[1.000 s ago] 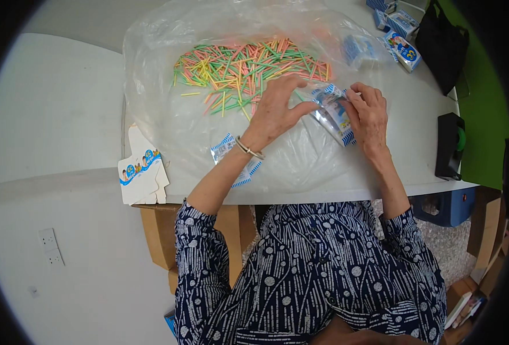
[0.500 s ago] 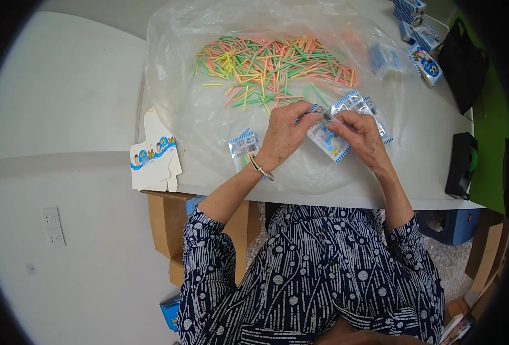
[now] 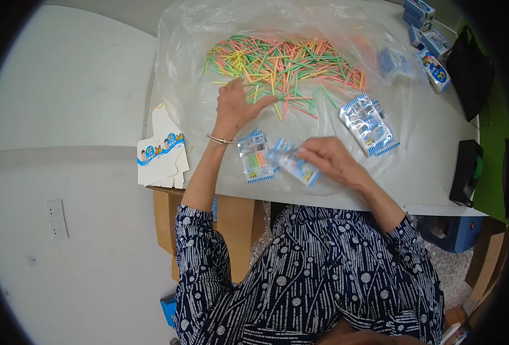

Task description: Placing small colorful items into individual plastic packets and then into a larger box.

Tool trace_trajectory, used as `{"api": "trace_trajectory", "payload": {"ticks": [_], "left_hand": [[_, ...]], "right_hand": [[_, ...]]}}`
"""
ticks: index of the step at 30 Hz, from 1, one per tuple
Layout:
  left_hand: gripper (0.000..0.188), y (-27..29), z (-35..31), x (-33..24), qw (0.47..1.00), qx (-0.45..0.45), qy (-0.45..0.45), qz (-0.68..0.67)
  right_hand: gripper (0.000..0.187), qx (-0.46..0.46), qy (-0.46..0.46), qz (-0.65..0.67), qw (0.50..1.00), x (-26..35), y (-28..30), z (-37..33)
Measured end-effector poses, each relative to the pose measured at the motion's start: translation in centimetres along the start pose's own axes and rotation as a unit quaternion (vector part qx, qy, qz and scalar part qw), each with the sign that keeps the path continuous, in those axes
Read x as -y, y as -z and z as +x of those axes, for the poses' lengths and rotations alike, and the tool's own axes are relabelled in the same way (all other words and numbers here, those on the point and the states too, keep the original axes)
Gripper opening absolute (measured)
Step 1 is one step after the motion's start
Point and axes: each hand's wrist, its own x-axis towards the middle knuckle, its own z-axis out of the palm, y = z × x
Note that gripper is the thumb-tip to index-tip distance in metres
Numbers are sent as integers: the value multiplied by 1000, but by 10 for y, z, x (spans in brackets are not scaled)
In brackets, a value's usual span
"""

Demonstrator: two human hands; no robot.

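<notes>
A heap of thin pink, green and yellow sticks [image 3: 283, 60] lies on a clear plastic sheet [image 3: 180, 69]. At the heap's near left edge is my left hand [image 3: 234, 108], empty, its thumb stretched away from the fingers. My right hand [image 3: 335, 164] pinches a small clear packet with blue-striped ends [image 3: 300, 168], slightly smeared by motion. Just left of it lies a packet with coloured sticks inside [image 3: 256, 156], partly overlapped by the held one. To the right of the heap's near side, more blue-striped packets [image 3: 366, 126] rest in an overlapping pile.
Flattened white printed cartons [image 3: 163, 152] lie at the table's left edge. Small blue-and-white boxes [image 3: 433, 43] stand far right, near a black bag [image 3: 470, 72]. A black tape dispenser [image 3: 466, 172] sits at the right edge. Below the table are brown cardboard boxes [image 3: 240, 236].
My hands have parted. The left let go of the packet and moved left to the stick heap; the right carried the packet left and nearer, beside the packet lying there.
</notes>
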Motion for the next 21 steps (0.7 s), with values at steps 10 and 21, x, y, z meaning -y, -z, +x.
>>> {"api": "trace_trajectory", "payload": {"ticks": [10, 21], "left_hand": [[73, -27, 3, 33, 991, 7, 14, 133], [29, -6, 25, 49, 983, 71, -126, 116]], "right_hand": [[18, 71, 156, -135, 976, -15, -33, -7], [14, 80, 158, -135, 975, -19, -31, -10]]}}
